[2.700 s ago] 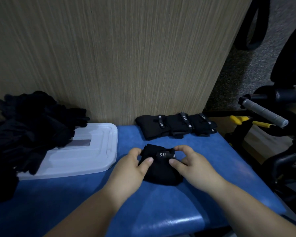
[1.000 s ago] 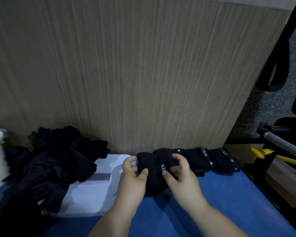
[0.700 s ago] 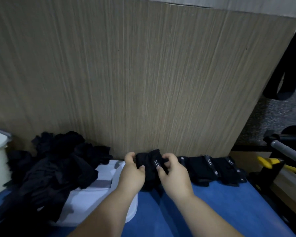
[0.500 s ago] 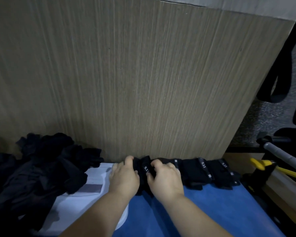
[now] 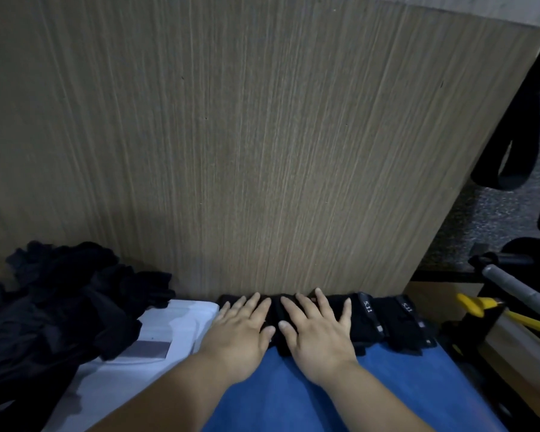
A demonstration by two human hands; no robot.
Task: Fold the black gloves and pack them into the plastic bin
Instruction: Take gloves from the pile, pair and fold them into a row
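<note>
1. Black cloth is the matter in hand: a folded glove (image 5: 276,310) lies on the blue surface (image 5: 325,400), tight against the foot of the wood-grain panel (image 5: 262,151).
2. It sits at the left end of a row of folded gloves (image 5: 390,322) that runs along the panel's base toward its right corner, each touching the next.
3. The left hand (image 5: 240,332) and right hand (image 5: 317,332) lie side by side on that glove. Their palms are down, fingers straight and spread, thumbs nearly meeting. Neither grips anything; they press flat.
4. My reading is that this glove's fold is finished and it is being flattened into the row. Packing has not begun.
5. Toward the panel's left end, a heap of unfolded gloves (image 5: 60,307) lies partly over a white plastic lid (image 5: 156,353). In this dim light it may instead be an upturned shallow bin; I cannot tell. No open bin is in view.
6. The next move calls for lifting both palms straight up, so the soft cloth does not spring open or drag out of line.
7. After that, one glove must be drawn singly from the tangled heap and brought out from the panel onto bare blue surface for folding.
</note>
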